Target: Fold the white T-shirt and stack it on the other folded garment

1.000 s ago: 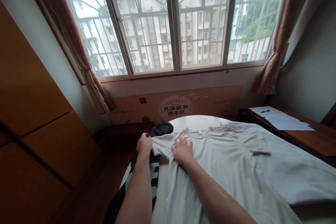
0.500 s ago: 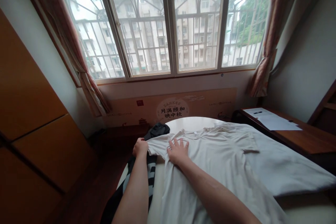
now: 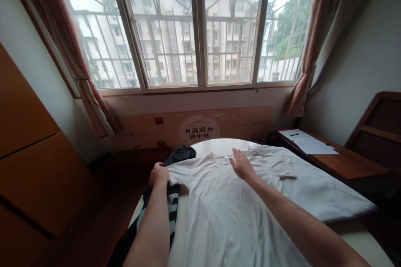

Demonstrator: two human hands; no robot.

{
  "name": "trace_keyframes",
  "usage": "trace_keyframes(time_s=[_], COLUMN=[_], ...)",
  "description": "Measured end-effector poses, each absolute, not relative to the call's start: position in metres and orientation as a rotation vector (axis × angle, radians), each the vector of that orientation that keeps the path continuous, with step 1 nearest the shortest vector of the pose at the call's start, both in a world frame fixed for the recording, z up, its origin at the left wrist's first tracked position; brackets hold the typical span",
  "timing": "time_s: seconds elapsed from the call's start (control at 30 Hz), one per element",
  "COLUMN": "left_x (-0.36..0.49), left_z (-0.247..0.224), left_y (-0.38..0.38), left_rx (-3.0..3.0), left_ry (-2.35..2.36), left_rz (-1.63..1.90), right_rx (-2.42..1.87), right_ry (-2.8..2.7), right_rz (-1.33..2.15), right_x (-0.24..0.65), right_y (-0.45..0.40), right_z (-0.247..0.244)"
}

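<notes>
A white T-shirt (image 3: 219, 204) lies spread on a round white table (image 3: 206, 145), its neckline at the far side. My left hand (image 3: 158, 174) is closed on the end of its left sleeve. Over the right part of the neckline is my right hand (image 3: 243, 166), open, fingers stretched out; whether it presses on the cloth or hovers just above I cannot tell. Black clothing (image 3: 180, 154) with grey stripes lies under and beside my left forearm. To the right, partly beneath the T-shirt, spreads another white cloth item (image 3: 326, 192).
A wooden desk (image 3: 360, 162) with white papers (image 3: 308, 142) and a pen stands at the right, a brown chair (image 3: 376, 121) behind it. Orange-brown cabinets (image 3: 28, 175) stand on the left. Ahead are a barred window and tied curtains (image 3: 94, 104).
My right hand has moved right across the T-shirt, from near the left shoulder to the neckline's right side. My left hand keeps hold of the sleeve. The view has shifted slightly right.
</notes>
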State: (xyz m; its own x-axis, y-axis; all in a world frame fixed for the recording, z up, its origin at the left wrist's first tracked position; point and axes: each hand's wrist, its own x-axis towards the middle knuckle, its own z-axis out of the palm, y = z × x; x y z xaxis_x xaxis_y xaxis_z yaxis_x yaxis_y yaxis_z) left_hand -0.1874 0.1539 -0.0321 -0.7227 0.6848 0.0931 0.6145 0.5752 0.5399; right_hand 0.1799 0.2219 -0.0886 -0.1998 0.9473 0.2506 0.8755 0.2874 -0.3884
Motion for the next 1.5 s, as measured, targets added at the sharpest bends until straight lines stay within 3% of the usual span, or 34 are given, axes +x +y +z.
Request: trace_keyframes(time_s=[0.17,0.37,0.53,1.1,1.27,1.5], left_x=[-0.114,-0.024,-0.032,-0.021,-0.025,-0.105], left_z=[-0.023,-0.066,-0.09,-0.093,-0.072,-0.005], left_y=[0.172,0.209,0.218,0.224,0.215,0.14], left_rx=[1.732,2.163,2.127,2.164,2.243,2.473], left_ry=[2.543,2.133,2.186,2.162,2.1,1.998], left_rz=[0.858,0.469,0.298,0.154,0.169,0.241], right_rx=[-1.612,-1.756,-1.814,-1.862,-1.695,-1.022], right_ry=[-2.128,-2.083,-2.203,-2.153,-2.18,-2.426], right_rz=[0.171,0.197,0.268,0.203,0.162,0.216], right_x=[0.2,0.192,0.196,0.208,0.208,0.205], right_y=[0.235,0.248,0.256,0.272,0.258,0.17], right_z=[-0.088,-0.104,-0.119,-0.123,-0.105,-0.083])
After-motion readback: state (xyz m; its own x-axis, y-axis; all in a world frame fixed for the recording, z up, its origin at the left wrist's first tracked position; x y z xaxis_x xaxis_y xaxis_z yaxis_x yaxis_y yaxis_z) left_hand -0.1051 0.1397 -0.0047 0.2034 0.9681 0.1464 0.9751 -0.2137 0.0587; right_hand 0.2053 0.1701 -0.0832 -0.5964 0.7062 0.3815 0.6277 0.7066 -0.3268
